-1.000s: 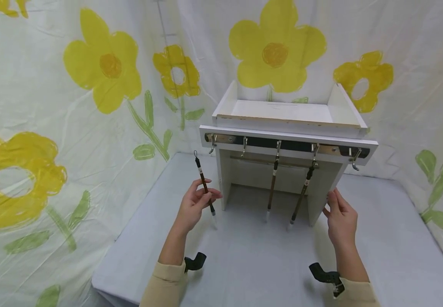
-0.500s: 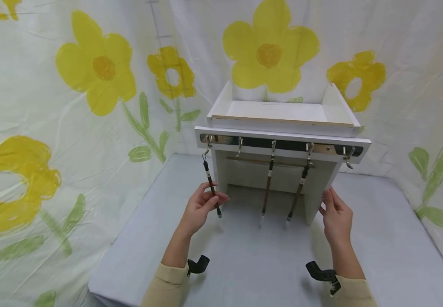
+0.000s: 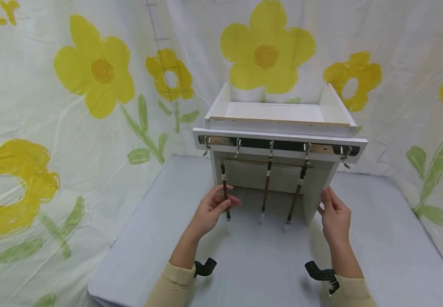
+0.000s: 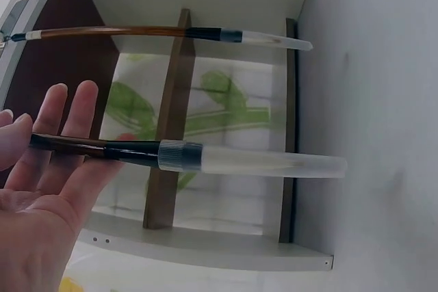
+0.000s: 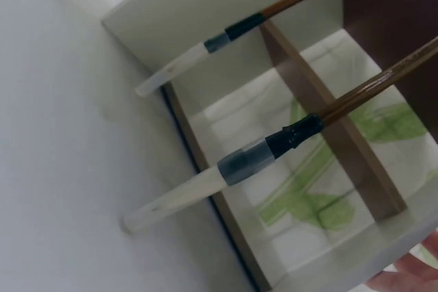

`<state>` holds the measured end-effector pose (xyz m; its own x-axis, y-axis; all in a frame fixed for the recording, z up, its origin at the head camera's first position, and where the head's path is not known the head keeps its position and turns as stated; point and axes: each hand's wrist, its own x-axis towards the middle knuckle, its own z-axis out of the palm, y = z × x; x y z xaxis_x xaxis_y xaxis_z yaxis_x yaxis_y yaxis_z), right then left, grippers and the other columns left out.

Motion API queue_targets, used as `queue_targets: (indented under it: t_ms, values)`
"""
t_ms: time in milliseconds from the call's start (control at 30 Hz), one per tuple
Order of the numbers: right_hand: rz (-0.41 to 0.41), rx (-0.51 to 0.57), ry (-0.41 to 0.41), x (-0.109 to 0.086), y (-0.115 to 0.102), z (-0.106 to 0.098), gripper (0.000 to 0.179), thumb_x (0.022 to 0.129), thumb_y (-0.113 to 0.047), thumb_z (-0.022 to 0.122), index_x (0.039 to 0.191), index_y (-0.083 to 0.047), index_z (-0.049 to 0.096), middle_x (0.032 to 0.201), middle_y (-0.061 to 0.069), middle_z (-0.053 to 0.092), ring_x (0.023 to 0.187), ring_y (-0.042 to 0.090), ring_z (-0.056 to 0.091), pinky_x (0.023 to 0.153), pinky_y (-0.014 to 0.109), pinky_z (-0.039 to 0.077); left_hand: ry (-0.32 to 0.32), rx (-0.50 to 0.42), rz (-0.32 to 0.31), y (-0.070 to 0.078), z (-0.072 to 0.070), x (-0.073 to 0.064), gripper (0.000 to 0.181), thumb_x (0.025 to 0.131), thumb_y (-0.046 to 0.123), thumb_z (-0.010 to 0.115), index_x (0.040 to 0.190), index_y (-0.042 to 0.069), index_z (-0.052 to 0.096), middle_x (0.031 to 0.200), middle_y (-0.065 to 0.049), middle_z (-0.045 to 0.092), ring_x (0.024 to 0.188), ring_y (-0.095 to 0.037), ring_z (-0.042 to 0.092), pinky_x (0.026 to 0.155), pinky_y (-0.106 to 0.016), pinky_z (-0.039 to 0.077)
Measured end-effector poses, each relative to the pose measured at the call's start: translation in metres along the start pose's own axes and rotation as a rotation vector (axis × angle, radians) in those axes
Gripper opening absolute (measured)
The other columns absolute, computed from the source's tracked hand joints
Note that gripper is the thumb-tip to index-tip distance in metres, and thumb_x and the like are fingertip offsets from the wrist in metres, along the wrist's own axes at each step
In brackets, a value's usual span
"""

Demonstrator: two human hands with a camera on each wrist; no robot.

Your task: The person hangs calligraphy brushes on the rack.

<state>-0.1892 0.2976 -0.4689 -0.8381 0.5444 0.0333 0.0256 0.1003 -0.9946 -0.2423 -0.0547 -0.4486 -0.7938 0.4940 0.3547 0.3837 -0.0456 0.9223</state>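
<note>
My left hand (image 3: 211, 213) pinches a calligraphy brush (image 3: 224, 181) between thumb and fingers, its tip under a translucent cap and its hanging loop at the top. That loop stands below the hook rail (image 3: 252, 142), between the first two hooks from the left, apart from both. A second calligraphy brush (image 3: 266, 181) hangs from the middle hook, and a third brush (image 3: 296, 194) from the fourth hook. At the right side panel (image 3: 315, 187) of the white shelf (image 3: 275, 111), my right hand (image 3: 335, 219) holds the edge with thumb and fingers.
Bare hooks sit at the left end (image 3: 206, 146), second place (image 3: 238, 148) and right end (image 3: 346, 157). Brown crossbars (image 4: 171, 121) span the shelf's back. A white-covered table (image 3: 145, 238) carries the shelf. Behind hangs a flowered curtain (image 3: 206, 34).
My left hand carried the brush rightward; its loop was near the leftmost hook half a second ago and is now right of it and lower. My right hand stays at the panel.
</note>
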Motion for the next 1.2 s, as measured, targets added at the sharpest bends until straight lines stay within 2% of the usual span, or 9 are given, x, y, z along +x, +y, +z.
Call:
queue_targets:
  t_ms: [400, 600, 933, 1200]
  values:
    - [-0.003, 0.011, -0.008, 0.003, 0.001, -0.001, 0.049, 0.101, -0.052, 0.047, 0.148, -0.039, 0.046, 0.159, -0.005, 0.043, 0.144, 0.026, 0.044, 0.105, 0.045, 0.045, -0.025, 0.031, -0.034, -0.003, 0.007, 0.004, 0.037, 0.105, 0.009, 0.053, 0.140, 0.019, 0.051, 0.116, -0.016, 0.071, 0.112, -0.028, 0.070, 0.099, -0.033, 0.056]
    - [-0.008, -0.001, -0.015, 0.003, 0.002, -0.002, 0.052, 0.101, -0.055, 0.047, 0.149, -0.038, 0.045, 0.158, -0.005, 0.043, 0.144, 0.025, 0.045, 0.104, 0.042, 0.047, -0.046, 0.043, -0.048, -0.001, 0.009, 0.007, 0.038, 0.104, 0.008, 0.055, 0.140, 0.021, 0.052, 0.115, -0.014, 0.072, 0.110, -0.027, 0.071, 0.096, -0.034, 0.058]
    - [-0.018, 0.001, 0.000, 0.003, 0.003, -0.002, 0.052, 0.101, -0.054, 0.047, 0.150, -0.035, 0.046, 0.158, -0.005, 0.044, 0.143, 0.023, 0.046, 0.104, 0.042, 0.047, -0.064, 0.014, -0.030, -0.003, 0.011, 0.014, 0.038, 0.104, 0.007, 0.055, 0.141, 0.015, 0.049, 0.115, -0.020, 0.072, 0.108, -0.031, 0.072, 0.094, -0.040, 0.059]
    - [-0.015, 0.016, -0.003, 0.004, 0.003, -0.002, 0.052, 0.101, -0.053, 0.048, 0.149, -0.034, 0.047, 0.157, -0.006, 0.044, 0.143, 0.023, 0.046, 0.104, 0.042, 0.047, -0.057, -0.015, -0.034, -0.013, 0.011, 0.017, 0.038, 0.104, 0.007, 0.054, 0.142, 0.013, 0.049, 0.115, -0.023, 0.071, 0.109, -0.034, 0.071, 0.095, -0.041, 0.058]
